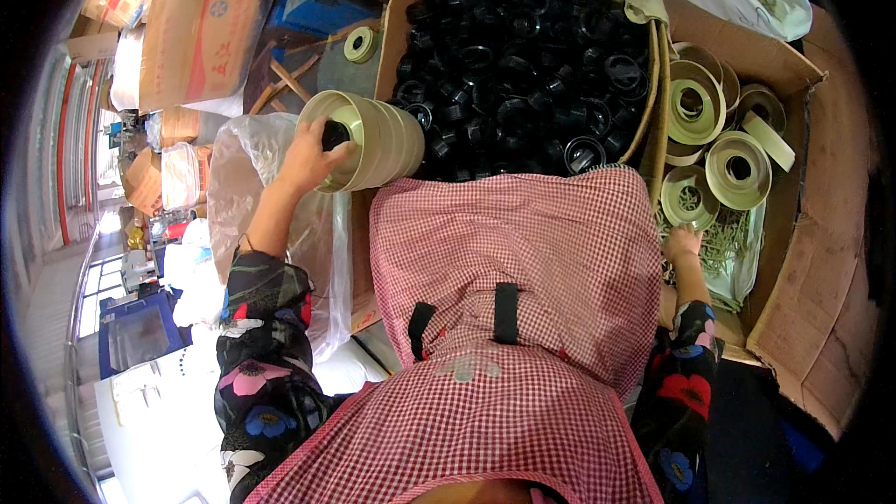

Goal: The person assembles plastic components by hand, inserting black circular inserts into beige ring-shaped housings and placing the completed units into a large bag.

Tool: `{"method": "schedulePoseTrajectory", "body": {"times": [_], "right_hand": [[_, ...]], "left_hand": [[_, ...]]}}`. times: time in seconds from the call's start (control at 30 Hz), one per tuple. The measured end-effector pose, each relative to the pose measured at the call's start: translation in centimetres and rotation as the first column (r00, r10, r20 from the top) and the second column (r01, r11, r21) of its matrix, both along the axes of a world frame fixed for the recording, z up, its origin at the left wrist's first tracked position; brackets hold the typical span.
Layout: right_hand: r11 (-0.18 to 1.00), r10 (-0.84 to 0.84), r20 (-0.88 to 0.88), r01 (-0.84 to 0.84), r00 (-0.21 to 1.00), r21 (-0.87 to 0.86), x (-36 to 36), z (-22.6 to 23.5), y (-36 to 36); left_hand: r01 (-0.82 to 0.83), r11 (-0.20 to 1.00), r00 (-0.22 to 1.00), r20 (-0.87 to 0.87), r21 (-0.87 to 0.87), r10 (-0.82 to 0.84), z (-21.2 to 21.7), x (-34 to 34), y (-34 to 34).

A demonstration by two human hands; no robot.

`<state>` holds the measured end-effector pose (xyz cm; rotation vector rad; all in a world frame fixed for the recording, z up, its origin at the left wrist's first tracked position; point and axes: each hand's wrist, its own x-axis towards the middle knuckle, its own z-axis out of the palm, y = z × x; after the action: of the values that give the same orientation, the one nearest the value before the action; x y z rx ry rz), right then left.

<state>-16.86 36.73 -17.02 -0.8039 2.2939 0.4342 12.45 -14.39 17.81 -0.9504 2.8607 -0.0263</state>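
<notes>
A stack of beige round plastic cups [387, 140] lies on its side at the left edge of the box of black parts. My left hand [313, 157] is closed on the cup at the stack's open end, thumb and fingers reaching inside its rim around a dark centre. In the cardboard box on the right, my right hand [682, 242] is closed just below a beige cup [689, 197], among thin pale green plastic strands [723, 245]. Its fingertips are partly hidden, and what they hold does not show.
A carton [392, 0] full of black plastic caps [523, 65] stands in front of me. More beige cups [738, 171] lie in the right cardboard box [779, 252]. A clear plastic bag [322, 252] hangs at the left, and one beige ring [359, 45] sits beyond.
</notes>
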Motion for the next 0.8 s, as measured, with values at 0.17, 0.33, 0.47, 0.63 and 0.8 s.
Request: {"method": "schedulePoseTrajectory", "body": {"times": [0.17, 0.33, 0.47, 0.63, 0.8], "right_hand": [[0.915, -0.074, -0.068, 0.041, 0.995, -0.402, 0.0, 0.2, -0.2], [0.57, -0.471, -0.026, 0.281, 0.882, -0.772, -0.4, 5.2, -0.6], [-0.254, -0.629, 0.641, 0.663, 0.44, -0.704, -2.1, 9.8, 2.2], [-0.727, -0.142, 0.967, 0.641, 0.21, -0.246, -1.3, 17.1, 4.5], [-0.675, 0.284, 0.955, 0.725, 0.085, 0.136, 1.8, 21.3, 1.4]], "left_hand": [[0.065, 0.998, 0.987, -0.149, -0.02, -0.068, 1.8, -3.8, 3.4], [0.06, 0.975, 0.98, -0.2, 0.213, -0.017, -3.9, -9.2, 11.3], [-0.23, 0.947, 0.973, 0.068, 0.225, 0.22, -14.9, -11.6, 10.6], [-0.403, 0.866, 0.877, -0.144, 0.298, 0.458, -17.8, -11.5, 10.4], [-0.264, 0.928, 0.931, -0.183, 0.262, 0.316, -17.8, -10.1, 10.3]]}}
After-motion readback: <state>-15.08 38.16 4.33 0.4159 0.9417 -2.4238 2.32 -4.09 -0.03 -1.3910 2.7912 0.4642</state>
